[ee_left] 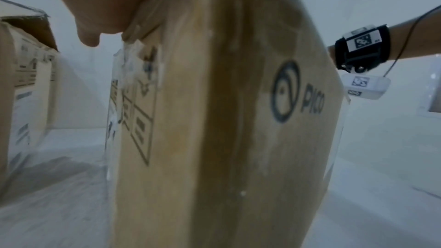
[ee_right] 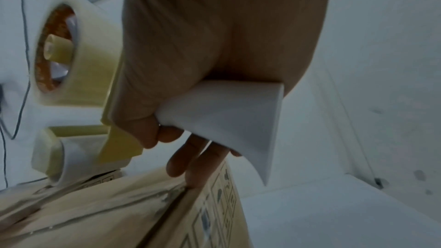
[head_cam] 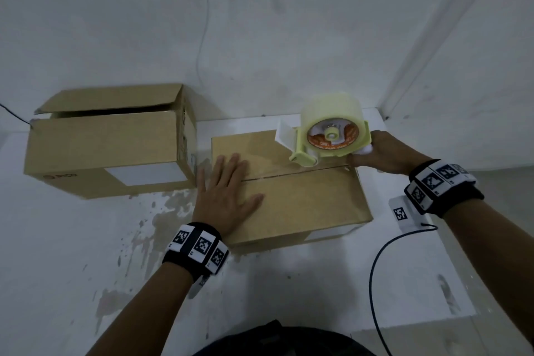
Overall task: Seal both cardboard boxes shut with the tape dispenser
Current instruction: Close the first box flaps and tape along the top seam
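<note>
A closed cardboard box [head_cam: 306, 202] lies in front of me, with clear tape along its centre seam. My left hand [head_cam: 228, 196] presses flat on its left end, fingers straight. My right hand [head_cam: 381, 154] grips the white handle [ee_right: 229, 118] of a pale yellow tape dispenser [head_cam: 329, 133] that rides over the seam near the box's right end. In the right wrist view the dispenser's roller [ee_right: 59, 159] sits on the box top [ee_right: 100, 210]. A second box [head_cam: 107, 141] stands at the left with its top flaps ajar. The left wrist view shows the near box's side [ee_left: 214, 120] close up.
Everything sits on a white, paint-stained table [head_cam: 86, 240] against a white wall. A black cable [head_cam: 375, 283] runs from my right wrist unit across the table's right side. The table's right edge lies just past the taped box.
</note>
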`<act>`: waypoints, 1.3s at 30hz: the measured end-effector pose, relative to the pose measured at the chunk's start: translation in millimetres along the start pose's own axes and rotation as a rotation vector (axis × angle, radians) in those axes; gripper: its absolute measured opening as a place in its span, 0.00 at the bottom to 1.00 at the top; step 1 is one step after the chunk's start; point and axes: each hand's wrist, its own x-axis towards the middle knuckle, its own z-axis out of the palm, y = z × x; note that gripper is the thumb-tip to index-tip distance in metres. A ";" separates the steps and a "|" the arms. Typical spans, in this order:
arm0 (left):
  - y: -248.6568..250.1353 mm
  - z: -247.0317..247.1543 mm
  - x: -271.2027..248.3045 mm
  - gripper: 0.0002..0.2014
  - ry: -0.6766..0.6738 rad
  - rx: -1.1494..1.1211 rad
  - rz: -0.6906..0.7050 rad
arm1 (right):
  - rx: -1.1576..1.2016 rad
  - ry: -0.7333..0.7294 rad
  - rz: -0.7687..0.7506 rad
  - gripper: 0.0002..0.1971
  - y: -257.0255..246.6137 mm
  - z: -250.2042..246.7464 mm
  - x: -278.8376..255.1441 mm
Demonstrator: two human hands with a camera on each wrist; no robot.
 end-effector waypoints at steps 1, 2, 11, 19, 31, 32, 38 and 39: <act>0.5 -0.5 -0.5 0.41 0.010 0.014 0.015 | -0.020 0.011 -0.012 0.14 0.6 -1.6 2.6; 0.8 -0.9 -0.9 0.40 0.015 0.025 0.029 | -0.037 0.007 -0.010 0.18 0.5 -3.9 3.1; -0.8 2.1 0.7 0.44 0.010 -0.077 -0.040 | 0.184 0.049 -0.185 0.04 -37.3 -22.2 -6.6; -2.2 0.3 1.5 0.47 0.054 -0.227 -0.098 | 0.244 0.057 -0.297 0.06 -89.7 -28.2 -7.2; -15.1 -8.6 31.9 0.28 0.117 -0.421 -0.053 | 0.135 0.090 -0.143 0.03 -47.1 -37.2 -0.9; -13.7 -5.4 32.3 0.27 0.124 -0.369 -0.044 | 0.124 0.098 -0.135 0.03 -41.7 -36.2 0.3; -7.7 6.3 18.7 0.26 0.137 -0.238 -0.033 | -0.011 0.107 -0.061 0.12 -7.3 -20.1 8.7; -8.1 6.3 18.6 0.27 0.135 -0.234 -0.029 | -0.010 0.104 -0.062 0.12 -4.1 -17.6 9.0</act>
